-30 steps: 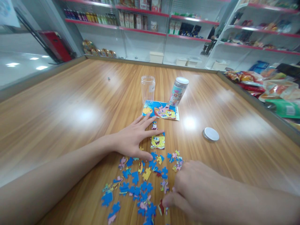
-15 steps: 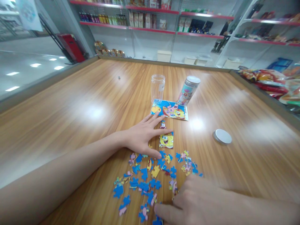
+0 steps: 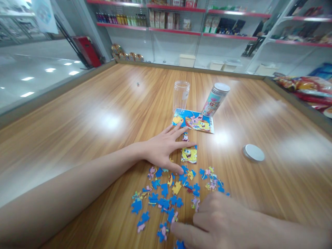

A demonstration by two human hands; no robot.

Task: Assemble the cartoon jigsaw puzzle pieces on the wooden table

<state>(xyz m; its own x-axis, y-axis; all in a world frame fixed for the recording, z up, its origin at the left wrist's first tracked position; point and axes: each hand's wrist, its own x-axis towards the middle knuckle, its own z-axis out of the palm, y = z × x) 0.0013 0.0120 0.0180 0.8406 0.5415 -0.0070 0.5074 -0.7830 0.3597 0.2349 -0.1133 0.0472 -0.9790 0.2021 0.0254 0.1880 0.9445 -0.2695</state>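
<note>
My left hand lies flat with its fingers spread. Its fingertips reach the lower edge of the printed picture sheet. One finger lies over a small joined block of yellow cartoon-face puzzle pieces, and the thumb touches loose blue pieces. Many loose jigsaw pieces, mostly blue with pink and yellow, are scattered below. Over their lower right side is my right hand. One digit stretches left and touches a blue-and-pink piece, apart from the bent fingers, whose tips are hidden. Nothing shows in its grasp.
A clear open jar stands behind the sheet. Beside it, a lidded printed canister appears tilted in the view. A silver lid lies at right on the wooden table. Snack bags and stocked shelves stand beyond the edge.
The whole view has shifted slightly, so things appear a little further right. Both hands keep nearly the same pose and place over the pieces.
</note>
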